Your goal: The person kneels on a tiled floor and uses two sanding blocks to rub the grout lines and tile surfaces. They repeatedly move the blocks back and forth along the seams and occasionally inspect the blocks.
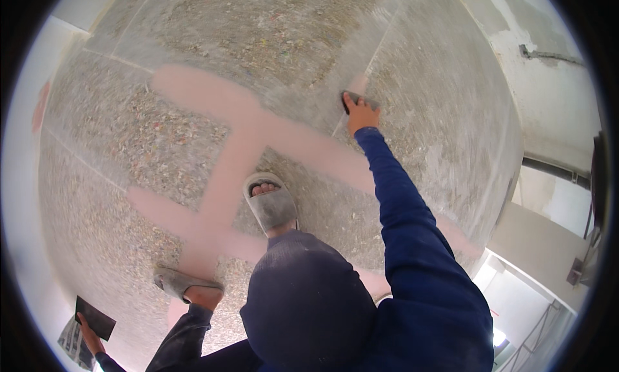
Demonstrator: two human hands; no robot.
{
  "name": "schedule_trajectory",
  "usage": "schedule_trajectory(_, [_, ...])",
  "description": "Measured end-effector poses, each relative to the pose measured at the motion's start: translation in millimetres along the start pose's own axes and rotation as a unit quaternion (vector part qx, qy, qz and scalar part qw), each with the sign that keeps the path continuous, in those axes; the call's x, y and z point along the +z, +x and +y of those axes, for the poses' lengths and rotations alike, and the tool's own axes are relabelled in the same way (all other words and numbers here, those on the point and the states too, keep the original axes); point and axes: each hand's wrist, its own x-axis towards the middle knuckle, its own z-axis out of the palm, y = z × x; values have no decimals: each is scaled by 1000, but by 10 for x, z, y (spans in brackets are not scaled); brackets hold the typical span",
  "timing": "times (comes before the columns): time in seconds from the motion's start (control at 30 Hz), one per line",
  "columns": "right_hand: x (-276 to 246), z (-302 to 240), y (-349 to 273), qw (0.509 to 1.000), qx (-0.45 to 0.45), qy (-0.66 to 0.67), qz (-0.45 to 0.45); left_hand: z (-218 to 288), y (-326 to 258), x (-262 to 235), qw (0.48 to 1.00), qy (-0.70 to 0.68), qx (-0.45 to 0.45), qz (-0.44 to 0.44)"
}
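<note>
My right hand [362, 117] reaches out in a dark blue sleeve, pressing a small dark flat rubber spreader [369, 103] against the speckled tile floor [309, 30]. Its fingers are closed over the spreader. Beneath and just beyond it, a thin pale joint line [380, 46] has a short pink smear [358, 83]. Wide pink bands of paste [248, 117] cross the floor left of that hand. Low at the far left, my left hand [91, 336] grips a dark rectangular flat plate [97, 318], held away from the right hand.
My feet stand in grey slides [272, 207] among the pink bands, my knee [306, 301] bent in between. A white wall [26, 198] runs along the left. On the right are a pale wall [548, 120], a dark rail [558, 170] and a bright opening [516, 301].
</note>
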Motion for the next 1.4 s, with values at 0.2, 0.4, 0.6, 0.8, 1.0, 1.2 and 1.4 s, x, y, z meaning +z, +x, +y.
schedule_trajectory(0.2, [284,-186,-543,999,-43,-15,19,316,-138,115,999,37,24,-9])
schedule_trajectory(0.4, [289,-265,-996,997,-80,-13,7,136,-85,-6,999,34,36,4])
schedule_trajectory(0.6, [-321,236,-13,995,-14,13,93,-294,181,-74,999,8,33,27])
schedule_trajectory(0.8, [-427,318,674,999,20,28,-11,-328,78,-148,1000,-3,29,0])
schedule_trajectory(1.0, [-14,18,38,1000,1,17,5,-170,47,-121,999,-39,9,-11])
schedule_trajectory(1.2, [312,-213,-558,999,-27,10,32,6,-12,-2,999,-4,28,24])
schedule_trajectory(1.4, [215,-347,-1001,999,-27,37,15,305,-219,-106,980,58,182,55])
